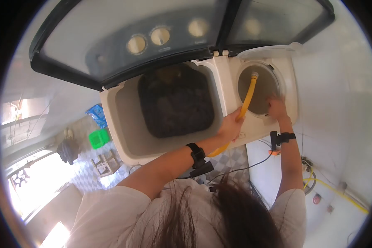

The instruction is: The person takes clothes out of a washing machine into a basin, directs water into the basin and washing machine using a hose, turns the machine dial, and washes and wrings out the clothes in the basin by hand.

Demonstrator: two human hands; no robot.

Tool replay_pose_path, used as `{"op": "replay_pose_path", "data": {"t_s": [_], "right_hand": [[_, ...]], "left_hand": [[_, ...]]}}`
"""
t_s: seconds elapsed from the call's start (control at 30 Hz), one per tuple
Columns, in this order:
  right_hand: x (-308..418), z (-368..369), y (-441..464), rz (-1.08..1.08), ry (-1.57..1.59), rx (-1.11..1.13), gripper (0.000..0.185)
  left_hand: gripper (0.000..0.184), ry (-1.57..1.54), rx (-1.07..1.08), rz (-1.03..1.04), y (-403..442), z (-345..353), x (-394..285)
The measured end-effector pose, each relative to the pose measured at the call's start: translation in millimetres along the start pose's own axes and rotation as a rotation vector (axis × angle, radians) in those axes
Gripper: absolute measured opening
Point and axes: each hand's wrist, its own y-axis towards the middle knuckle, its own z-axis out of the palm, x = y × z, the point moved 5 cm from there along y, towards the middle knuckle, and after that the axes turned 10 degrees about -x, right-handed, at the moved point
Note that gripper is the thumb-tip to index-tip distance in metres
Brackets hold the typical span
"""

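Observation:
My left hand [230, 126] is closed around a yellow hose [248, 97], above the divider between the two tubs of a twin-tub washing machine [222, 82]. The hose's pale end reaches into the round spin tub [258, 99], and its other end runs down past my wrist toward the floor. My right hand [277, 108] is at the right side of the spin tub's opening, fingers bent inward over it. Motion smears those fingers, so whether they grip anything is unclear. Dark contents, perhaps clothes in water, fill the wash tub [124, 120] on the left.
The machine's dark-framed lid [87, 45] stands raised behind the tubs, with knobs visible through it. Left on the tiled floor are a green basin [99, 139], a small stool [106, 164] and a blue packet [96, 115]. A white wall [335, 82] rises close on the right.

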Motion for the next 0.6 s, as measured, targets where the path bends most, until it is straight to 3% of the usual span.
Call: {"op": "replay_pose_path", "data": {"t_s": [0.03, 0.07, 0.17, 0.23, 0.27, 0.33, 0.37, 0.43, 0.5, 0.57, 0.6], "right_hand": [[3, -13, -2, -0.131, -0.435, -0.065, 0.025], [0, -11, -2, -0.128, -0.437, -0.064, 0.025], [-9, 16, 7, 0.019, -0.589, 0.267, 0.027], [37, 39, 10, 0.108, 0.065, 0.518, 0.027], [56, 36, 11, 0.111, 0.063, 0.512, 0.027], [87, 6, 6, 0.357, 1.499, 0.005, 0.025], [79, 15, -9, 0.359, 1.495, 0.009, 0.025], [28, 18, -52, 0.517, 0.79, -0.657, 0.028], [91, -6, -110, 0.792, 1.215, -0.303, 0.019], [156, 10, -146, 0.777, 1.396, 0.223, 0.02], [179, 40, -159, 0.543, 1.468, 0.254, 0.033]], "left_hand": [[0.043, 0.0, -0.013, -0.017, -1, 1, -2], [0.043, 0.001, -0.028, -0.035, -2, 0, -2], [0.043, -0.044, 0.009, -0.021, -1, 0, 1], [0.042, -0.038, 0.001, -0.011, -2, 0, 1], [0.042, -0.036, -0.008, 0.002, -1, 0, -1], [0.042, -0.045, -0.005, -0.003, -1, 0, -1], [0.041, -0.057, -0.007, -0.014, -2, -1, 0], [0.041, -0.068, -0.016, -0.014, 0, -1, 3], [0.041, -0.073, -0.003, -0.013, 1, 3, 7], [0.04, -0.04, -0.061, 0.037, 3, 3, 10], [0.04, -0.033, -0.051, 0.036, 2, 4, 11]]}}
